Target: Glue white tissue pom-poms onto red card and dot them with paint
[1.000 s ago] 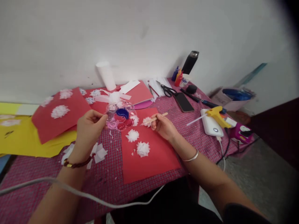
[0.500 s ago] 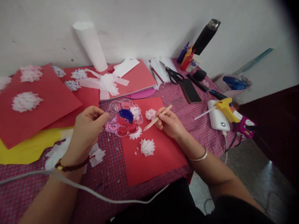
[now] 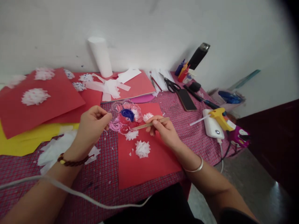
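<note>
My left hand pinches the left edge of a clear flower-shaped paint palette, which holds blue, red and pink paint. My right hand grips a flat wooden stick; its tip is at the palette's lower right wells, though I cannot tell whether it touches the paint. Under both hands lies a red paper sheet. On it rest a white tissue-paper flower, another white one partly under the palette, and a pink-tinted one partly behind my right fingers.
Red sheets with pale flowers lie at the left, over yellow paper. Scissors, a phone and paint bottles sit at the back right. A yellow glue gun rests on a white box. A white cable crosses the front.
The wooden stick has moved left and now lies flatter, its tip reaching the palette. My left hand keeps its pinch on the palette. The whole view has shifted a little.
</note>
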The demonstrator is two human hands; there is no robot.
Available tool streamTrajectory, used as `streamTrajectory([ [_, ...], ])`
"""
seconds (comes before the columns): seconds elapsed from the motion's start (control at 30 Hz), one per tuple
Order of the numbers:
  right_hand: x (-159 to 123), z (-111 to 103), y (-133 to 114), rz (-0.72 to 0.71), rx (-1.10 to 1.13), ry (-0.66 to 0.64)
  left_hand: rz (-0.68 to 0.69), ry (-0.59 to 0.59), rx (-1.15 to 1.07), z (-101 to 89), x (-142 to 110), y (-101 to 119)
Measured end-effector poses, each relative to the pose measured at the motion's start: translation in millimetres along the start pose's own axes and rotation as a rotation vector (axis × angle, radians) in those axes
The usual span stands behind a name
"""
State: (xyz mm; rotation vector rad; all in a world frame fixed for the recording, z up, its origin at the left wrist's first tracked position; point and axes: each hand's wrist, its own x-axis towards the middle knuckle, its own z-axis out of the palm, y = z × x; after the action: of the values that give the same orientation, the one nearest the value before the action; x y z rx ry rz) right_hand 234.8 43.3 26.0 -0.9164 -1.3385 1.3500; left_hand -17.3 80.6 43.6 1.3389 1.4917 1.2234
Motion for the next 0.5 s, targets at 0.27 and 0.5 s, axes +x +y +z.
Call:
streamTrajectory([
  [0.27,1,0,-32,-0.002,-0.161,-0.195,0.009,0.047,-0.037,8.8,-24,11],
  [0.5,3,7,-22,0.111,-0.018,-0.112,-0.077,0.142,-0.180,22.9,-39,9],
])
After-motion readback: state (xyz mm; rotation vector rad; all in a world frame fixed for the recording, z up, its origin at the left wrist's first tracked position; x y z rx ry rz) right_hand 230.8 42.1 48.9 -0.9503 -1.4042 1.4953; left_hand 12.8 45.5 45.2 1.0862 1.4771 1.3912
